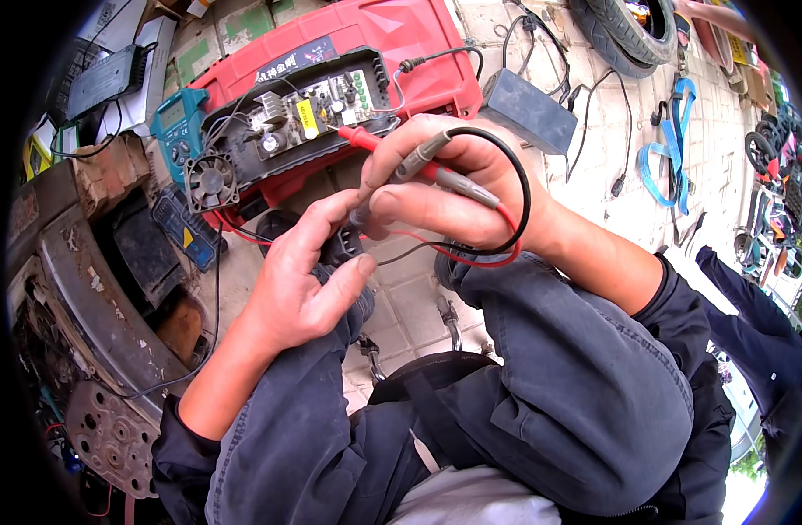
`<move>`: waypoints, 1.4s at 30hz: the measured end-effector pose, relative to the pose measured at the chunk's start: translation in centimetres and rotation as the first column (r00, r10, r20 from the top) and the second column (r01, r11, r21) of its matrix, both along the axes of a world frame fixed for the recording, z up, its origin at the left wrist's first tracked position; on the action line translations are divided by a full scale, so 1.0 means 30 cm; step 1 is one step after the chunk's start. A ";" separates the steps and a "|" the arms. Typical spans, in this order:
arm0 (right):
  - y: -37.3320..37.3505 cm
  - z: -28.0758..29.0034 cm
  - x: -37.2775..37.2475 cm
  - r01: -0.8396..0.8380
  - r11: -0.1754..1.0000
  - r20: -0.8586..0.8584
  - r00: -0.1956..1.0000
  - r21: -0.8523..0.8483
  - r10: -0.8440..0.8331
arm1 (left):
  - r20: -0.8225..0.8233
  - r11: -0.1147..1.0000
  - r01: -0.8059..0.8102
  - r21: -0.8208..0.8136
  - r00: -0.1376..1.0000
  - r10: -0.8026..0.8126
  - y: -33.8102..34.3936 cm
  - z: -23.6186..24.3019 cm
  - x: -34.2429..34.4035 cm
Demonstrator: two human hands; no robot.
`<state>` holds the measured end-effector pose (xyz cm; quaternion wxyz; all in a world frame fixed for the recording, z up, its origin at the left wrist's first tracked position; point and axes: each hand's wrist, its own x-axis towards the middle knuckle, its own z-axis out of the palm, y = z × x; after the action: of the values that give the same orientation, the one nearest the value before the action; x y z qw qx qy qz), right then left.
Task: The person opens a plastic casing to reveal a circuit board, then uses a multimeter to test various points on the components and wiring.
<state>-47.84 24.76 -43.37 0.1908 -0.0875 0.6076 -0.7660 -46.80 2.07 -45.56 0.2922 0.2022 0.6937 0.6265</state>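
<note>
My right hand (453, 184) grips two multimeter probes together, a red probe (361, 138) and a black probe (414, 162), with their leads looping over the wrist side. The black probe slants down toward my left hand (300, 280), which pinches a small black ridged connector (338, 248) between thumb and fingers. Whether the probe tip touches it is hidden by the fingers. Just beyond lies an opened black case (243, 122) with a bare circuit board (339, 105) and a small cooling fan (213, 179) hanging off its near corner. A teal multimeter (175, 131) sits left of it.
Under the case is a red plastic toolbox (401, 52). A black power brick (528, 109) with cables lies to the right, near a blue strap (668, 157) and tyres (624, 39). Rusty metal parts (94, 280) crowd the left. A person's dark-clad leg (742, 315) is at right.
</note>
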 end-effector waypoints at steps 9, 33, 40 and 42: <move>0.010 -0.011 -0.005 -0.036 0.981 -0.127 0.990 0.190 0.060 | -0.089 0.968 -0.199 -0.153 0.978 0.187 0.030 0.019 0.001; 0.056 -0.180 -0.192 0.199 0.861 -0.128 0.979 0.469 -0.156 | -0.307 0.874 -0.209 -0.438 0.949 0.073 -0.003 -0.043 -0.045; 0.050 -0.169 -0.212 0.156 0.835 -0.059 0.987 0.528 -0.148 | -0.386 0.853 -0.222 -0.472 0.922 0.026 0.000 -0.058 -0.063; 0.043 -0.142 -0.230 0.140 0.789 -0.125 0.989 0.598 -0.081 | -0.386 0.839 -0.218 -0.498 0.922 0.011 0.003 -0.057 -0.063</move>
<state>-54.74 26.06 -47.62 0.1354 -0.0216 0.8324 -0.5369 -48.68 2.15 -47.27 0.1627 0.1844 0.8928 0.3773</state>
